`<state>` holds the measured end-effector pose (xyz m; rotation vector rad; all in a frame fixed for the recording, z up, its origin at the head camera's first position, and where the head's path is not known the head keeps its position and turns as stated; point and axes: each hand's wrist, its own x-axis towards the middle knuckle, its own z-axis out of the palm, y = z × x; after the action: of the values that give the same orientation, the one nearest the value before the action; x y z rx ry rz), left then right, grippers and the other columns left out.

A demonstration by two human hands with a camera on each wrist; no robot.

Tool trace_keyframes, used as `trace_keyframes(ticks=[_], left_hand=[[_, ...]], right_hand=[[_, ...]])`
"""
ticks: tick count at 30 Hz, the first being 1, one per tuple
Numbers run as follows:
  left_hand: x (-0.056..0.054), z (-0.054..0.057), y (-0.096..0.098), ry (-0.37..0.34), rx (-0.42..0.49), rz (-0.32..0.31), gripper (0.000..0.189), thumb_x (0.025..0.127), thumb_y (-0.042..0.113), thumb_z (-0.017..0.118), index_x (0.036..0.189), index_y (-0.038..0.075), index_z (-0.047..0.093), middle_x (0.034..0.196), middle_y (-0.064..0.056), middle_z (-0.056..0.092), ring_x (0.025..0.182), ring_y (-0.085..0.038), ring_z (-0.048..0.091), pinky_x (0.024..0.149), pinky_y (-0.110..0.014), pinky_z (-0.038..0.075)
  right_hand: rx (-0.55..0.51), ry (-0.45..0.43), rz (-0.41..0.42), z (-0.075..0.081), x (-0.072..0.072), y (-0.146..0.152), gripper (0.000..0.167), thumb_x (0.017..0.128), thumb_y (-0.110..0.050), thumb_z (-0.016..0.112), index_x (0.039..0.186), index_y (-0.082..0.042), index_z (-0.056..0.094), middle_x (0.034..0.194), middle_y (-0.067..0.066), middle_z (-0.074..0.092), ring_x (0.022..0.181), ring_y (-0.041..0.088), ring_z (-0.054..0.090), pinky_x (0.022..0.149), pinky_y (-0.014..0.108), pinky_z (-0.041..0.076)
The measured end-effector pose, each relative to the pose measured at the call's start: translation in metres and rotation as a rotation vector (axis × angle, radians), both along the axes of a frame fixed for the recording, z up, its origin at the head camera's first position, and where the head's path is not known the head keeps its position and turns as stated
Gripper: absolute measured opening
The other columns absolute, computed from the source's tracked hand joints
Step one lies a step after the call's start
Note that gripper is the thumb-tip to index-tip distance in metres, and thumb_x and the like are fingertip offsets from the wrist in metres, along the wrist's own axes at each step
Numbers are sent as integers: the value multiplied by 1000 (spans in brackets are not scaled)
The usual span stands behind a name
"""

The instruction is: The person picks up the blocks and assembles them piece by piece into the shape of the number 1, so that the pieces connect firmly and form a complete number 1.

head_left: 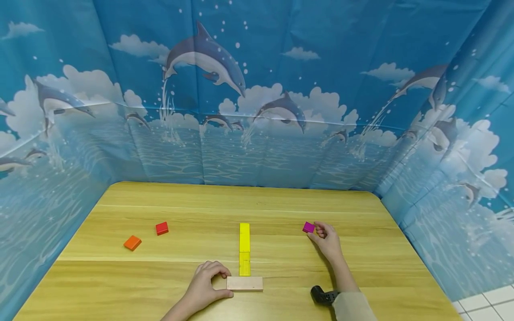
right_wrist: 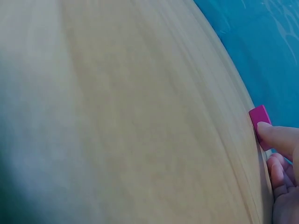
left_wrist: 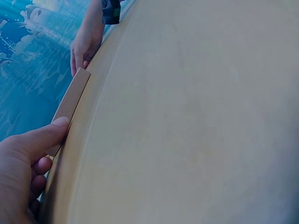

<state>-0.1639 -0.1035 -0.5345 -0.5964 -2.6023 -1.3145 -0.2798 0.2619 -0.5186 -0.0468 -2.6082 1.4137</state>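
Observation:
In the head view a plain wooden block (head_left: 245, 284) lies crosswise at the near end of a line of two yellow blocks (head_left: 244, 238). My left hand (head_left: 204, 285) grips its left end between thumb and fingers; in the left wrist view the thumb presses on that wooden block (left_wrist: 71, 100). Farther right, my right hand (head_left: 328, 243) pinches a small magenta block (head_left: 308, 227) at the table. The right wrist view shows the thumb against the magenta block (right_wrist: 260, 116). A small yellowish patch shows beside it, mostly hidden by the fingers.
On the left of the wooden table (head_left: 192, 200) lie a red block (head_left: 162, 228) and an orange block (head_left: 132, 243), apart from each other. A black device (head_left: 322, 295) sits at the right wrist. Dolphin-print curtains (head_left: 257, 147) hang around the table's back and sides.

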Motion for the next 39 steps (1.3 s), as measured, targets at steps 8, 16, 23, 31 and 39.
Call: trace_keyframes(ticks=[8,16,23,31,39], left_hand=[[0,1,0,-2,-5,4,34,60,45,79,84,30,60,79,23,50,80,-3,43,86,-39,31],[-1,0,-1,-4,-5,2,34,60,45,79,84,30,59,79,23,50,80,-2,43,87,-42,31],[-2,1,-1,-6,-2,-3,34,61,44,79,84,30,59,79,22,50,80,-3,43,87,-43,31],[-3,0,-2,-20,-1,-5,34,61,46,78,85,30,59,80,22,51,81,-3,43,88,-44,31],[-4,-2,-2,8,-12,6,35,59,44,80,84,31,59,79,23,51,80,-1,43,88,-42,30]], right_hand=[[55,31,-5,-1,0,-1,40,81,-7,68,115,8,55,98,16,52,87,22,47,71,18,39],[75,31,-3,-1,0,-1,38,82,-9,68,113,7,56,97,16,52,86,22,47,71,20,40],[75,10,-18,-2,-2,-1,37,82,-9,68,114,7,56,99,16,52,87,22,48,73,19,41],[28,14,-14,-3,-2,0,40,83,-12,67,116,7,55,100,17,54,85,18,49,70,17,41],[-49,-22,-32,-1,-6,-1,41,84,-12,66,119,5,54,99,16,56,83,13,49,69,16,42]])
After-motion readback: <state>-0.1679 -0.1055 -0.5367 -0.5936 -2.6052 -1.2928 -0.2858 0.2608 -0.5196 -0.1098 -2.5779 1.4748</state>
